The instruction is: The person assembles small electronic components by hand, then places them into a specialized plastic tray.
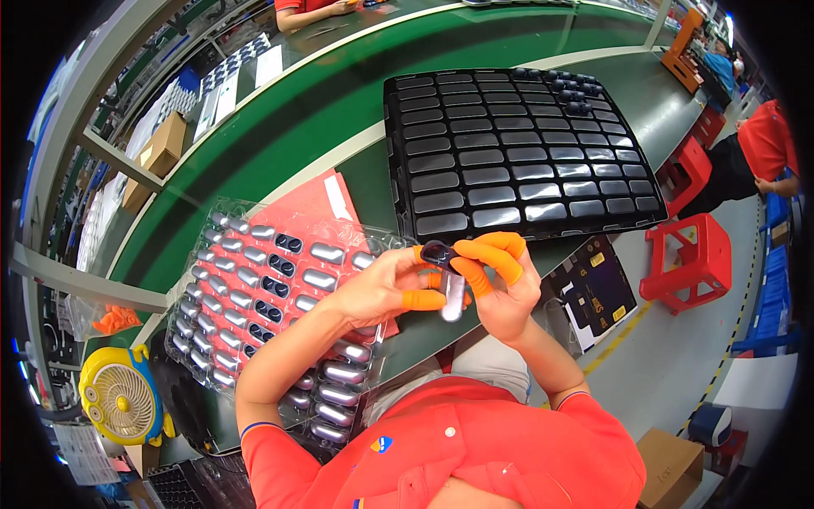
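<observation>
Both my hands, with orange finger cots on some fingers, meet in front of my body around an earbud case (453, 297). It has a silver oval shell and a dark, hollowed piece at its top. My left hand (381, 288) grips it from the left, its fingers partly hidden behind it. My right hand (509, 293) pinches the dark piece with thumb and fingertips. Below and left of my hands lies a clear plastic tray (292, 293) with many silver oval shells (326, 253) and a column of dark inserts (278, 265), each with two round hollows.
A large black compartment tray (500, 144) sits on the green bench at the far right, some dark pieces (577, 89) in its far corner. Pink sheets (318, 199) lie beneath the clear tray. At left stands a yellow fan (123, 396); red stools (691, 263) are at right. Other people work nearby.
</observation>
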Tool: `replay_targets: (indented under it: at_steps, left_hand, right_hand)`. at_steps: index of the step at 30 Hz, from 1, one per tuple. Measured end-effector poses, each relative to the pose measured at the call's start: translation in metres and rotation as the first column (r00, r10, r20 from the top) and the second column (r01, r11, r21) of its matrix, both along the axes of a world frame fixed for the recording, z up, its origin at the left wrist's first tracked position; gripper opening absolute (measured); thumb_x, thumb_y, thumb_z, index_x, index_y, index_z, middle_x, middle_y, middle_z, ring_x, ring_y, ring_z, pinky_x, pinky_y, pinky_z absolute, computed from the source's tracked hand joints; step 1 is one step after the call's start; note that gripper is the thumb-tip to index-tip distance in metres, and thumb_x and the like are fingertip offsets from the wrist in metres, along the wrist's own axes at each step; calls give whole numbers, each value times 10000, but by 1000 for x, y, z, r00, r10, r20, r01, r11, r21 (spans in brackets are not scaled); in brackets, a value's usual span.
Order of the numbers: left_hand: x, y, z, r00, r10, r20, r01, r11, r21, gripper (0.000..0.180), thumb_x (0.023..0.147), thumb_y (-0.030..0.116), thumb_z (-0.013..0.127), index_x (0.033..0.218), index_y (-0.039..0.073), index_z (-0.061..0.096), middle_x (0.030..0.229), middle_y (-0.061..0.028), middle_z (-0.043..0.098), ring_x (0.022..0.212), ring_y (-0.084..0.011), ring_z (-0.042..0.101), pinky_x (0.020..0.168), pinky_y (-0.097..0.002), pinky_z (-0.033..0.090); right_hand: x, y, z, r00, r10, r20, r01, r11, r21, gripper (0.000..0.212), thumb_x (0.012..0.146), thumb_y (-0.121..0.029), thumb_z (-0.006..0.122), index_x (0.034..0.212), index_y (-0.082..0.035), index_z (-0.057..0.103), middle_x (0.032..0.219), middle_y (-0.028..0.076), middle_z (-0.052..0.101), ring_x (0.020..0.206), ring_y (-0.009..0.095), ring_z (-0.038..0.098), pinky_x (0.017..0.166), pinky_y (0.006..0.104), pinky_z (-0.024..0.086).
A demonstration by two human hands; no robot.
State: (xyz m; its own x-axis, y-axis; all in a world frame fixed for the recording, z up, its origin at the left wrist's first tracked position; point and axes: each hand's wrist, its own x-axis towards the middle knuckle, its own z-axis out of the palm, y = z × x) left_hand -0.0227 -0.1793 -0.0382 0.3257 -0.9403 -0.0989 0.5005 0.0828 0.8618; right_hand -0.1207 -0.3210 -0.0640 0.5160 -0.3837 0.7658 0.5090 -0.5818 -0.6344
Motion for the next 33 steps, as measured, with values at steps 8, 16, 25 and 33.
replay_targets:
  at_steps: [8,16,25,33]
  left_hand:
    - [5,4,6,937,168,306,-186,982,30,454,766,-90,626,1186,-12,471,1131,-115,533,984,-218,586,827,-344,520]
    - [0,4,8,916,193,352,-152,978,-141,356,806,-38,613,1140,-48,491,1140,-173,548,991,-263,598,813,-363,535]
    - [-5,6,8,847,220,483,-142,971,-193,363,812,-29,611,1149,-62,483,1143,-185,543,1005,-258,588,846,-378,522]
    - [-13,8,14,879,225,421,-153,968,-198,345,809,-79,580,1142,-64,488,1129,-180,553,1031,-255,569,870,-381,499]
  right_hand:
    - [-5,2,4,996,2,-86,16,978,210,264,668,78,708,919,14,659,841,88,586,734,183,555,659,244,450]
    - [-6,-6,8,1000,6,-7,-6,1000,-10,218,670,64,711,877,6,672,813,78,591,693,173,555,616,243,456]
    - [-9,-15,17,993,102,-54,-105,993,-55,237,653,57,713,878,-7,679,816,78,591,687,174,558,605,250,459]
    - [-15,-13,22,976,195,-101,-190,980,58,244,645,55,715,875,-20,690,815,75,578,687,182,534,604,263,446]
